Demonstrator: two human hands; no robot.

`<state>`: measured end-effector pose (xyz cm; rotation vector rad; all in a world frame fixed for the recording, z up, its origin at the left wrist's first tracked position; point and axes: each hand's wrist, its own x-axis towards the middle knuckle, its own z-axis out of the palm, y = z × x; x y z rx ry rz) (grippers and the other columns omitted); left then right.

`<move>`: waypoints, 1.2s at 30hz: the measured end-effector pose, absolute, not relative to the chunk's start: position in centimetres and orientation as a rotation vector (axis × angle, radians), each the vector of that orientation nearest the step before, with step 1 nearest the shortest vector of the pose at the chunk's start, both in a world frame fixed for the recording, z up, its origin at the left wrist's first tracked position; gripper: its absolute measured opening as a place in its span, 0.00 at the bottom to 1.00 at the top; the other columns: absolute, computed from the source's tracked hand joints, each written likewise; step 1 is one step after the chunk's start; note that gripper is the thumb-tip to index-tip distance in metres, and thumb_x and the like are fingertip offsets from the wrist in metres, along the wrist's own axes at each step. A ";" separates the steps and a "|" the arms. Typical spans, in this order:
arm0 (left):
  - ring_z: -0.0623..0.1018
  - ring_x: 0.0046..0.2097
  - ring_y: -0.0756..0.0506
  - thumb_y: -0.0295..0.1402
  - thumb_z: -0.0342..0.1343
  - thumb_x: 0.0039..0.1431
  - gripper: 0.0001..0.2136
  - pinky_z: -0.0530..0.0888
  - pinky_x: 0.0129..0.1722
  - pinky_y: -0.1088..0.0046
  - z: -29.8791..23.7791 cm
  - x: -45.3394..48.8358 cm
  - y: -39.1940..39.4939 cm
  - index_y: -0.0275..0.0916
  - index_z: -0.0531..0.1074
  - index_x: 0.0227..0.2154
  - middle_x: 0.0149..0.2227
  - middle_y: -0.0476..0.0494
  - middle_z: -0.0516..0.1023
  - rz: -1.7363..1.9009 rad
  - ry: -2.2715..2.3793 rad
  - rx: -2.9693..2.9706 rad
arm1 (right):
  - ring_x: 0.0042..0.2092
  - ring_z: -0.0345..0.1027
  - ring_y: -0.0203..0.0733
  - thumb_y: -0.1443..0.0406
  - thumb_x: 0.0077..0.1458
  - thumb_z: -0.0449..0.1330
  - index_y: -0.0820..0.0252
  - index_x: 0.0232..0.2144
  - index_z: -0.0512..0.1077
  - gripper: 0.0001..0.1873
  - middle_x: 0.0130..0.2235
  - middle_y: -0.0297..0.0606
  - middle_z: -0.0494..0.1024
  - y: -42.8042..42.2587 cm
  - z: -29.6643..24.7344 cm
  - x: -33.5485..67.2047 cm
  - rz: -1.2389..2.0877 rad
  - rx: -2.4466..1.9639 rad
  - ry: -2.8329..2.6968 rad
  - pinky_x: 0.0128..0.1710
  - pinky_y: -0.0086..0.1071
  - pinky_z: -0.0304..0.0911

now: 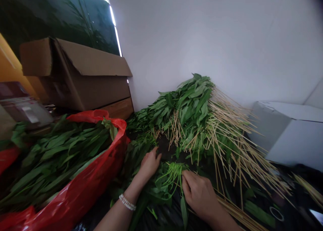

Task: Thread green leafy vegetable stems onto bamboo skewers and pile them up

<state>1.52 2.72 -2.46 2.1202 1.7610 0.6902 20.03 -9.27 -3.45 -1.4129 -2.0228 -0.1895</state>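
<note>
Green stems sit pinched between our right hand's thumb and curled fingers in the head view, probably gathered there to leave the leaves loose. Our left hand is at other greens; we cannot tell whether it grips any. Thin sticks mostly point rightward, likely keeping the leaf pile orderly.

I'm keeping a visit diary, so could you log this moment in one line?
left hand: beside leafy greens; right hand: closed on green stems; left side: red bag; ahead: leaf pile, thin sticks
</note>
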 end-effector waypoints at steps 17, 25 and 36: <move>0.75 0.44 0.42 0.24 0.45 0.57 0.17 0.70 0.39 0.70 -1.5 0.8 2.3 0.43 0.74 0.44 0.44 0.38 0.72 0.499 1.932 2.277 | 0.25 0.64 0.34 0.69 0.60 0.44 0.56 0.27 0.61 0.12 0.24 0.30 0.68 -9.2 -3.5 20.1 -0.205 -1.416 -2.034 0.28 0.30 0.47; 0.75 0.44 0.43 0.23 0.52 0.53 0.11 0.68 0.41 0.72 -2.3 0.5 3.0 0.38 0.72 0.39 0.40 0.39 0.75 0.567 1.909 2.221 | 0.25 0.64 0.34 0.69 0.60 0.44 0.56 0.27 0.61 0.12 0.24 0.30 0.68 -9.2 -3.5 20.1 -0.210 -1.412 -2.031 0.28 0.31 0.47; 0.75 0.33 0.46 0.37 0.53 0.56 0.09 0.68 0.34 0.73 -1.2 1.1 3.2 0.38 0.74 0.31 0.32 0.45 0.77 1.265 1.437 1.973 | 0.25 0.64 0.34 0.70 0.59 0.44 0.57 0.27 0.62 0.11 0.24 0.30 0.69 -9.3 -3.4 20.1 -0.201 -1.413 -2.033 0.28 0.30 0.48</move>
